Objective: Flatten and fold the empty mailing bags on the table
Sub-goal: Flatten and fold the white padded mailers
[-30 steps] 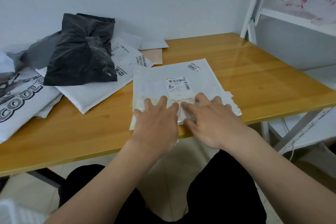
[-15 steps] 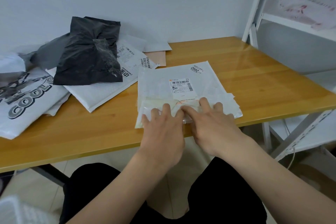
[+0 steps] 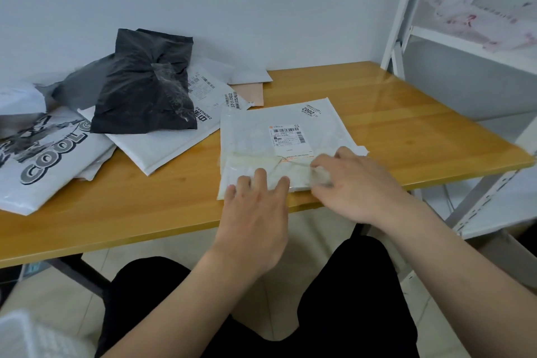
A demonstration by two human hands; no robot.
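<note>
Left hand (image 3: 255, 212) and right hand (image 3: 353, 183) — fingers flat, pressing the white mailing bag (image 3: 279, 142) at the surface (image 3: 406, 125) front edge. Step: flattening; next, likely folding it over.

The surface (image 3: 392, 113) is honey-yellow wood with a glossy shine. The mailing bag (image 3: 252, 136) in the middle is white, with a white label (image 3: 287, 138) that carries black barcodes and a small orange mark. To the left lie a black bag (image 3: 145, 90), a grey bag (image 3: 78, 87) and a white bag (image 3: 37, 160) printed with grey and black letters; the shelf (image 3: 476, 49) is white.
</note>
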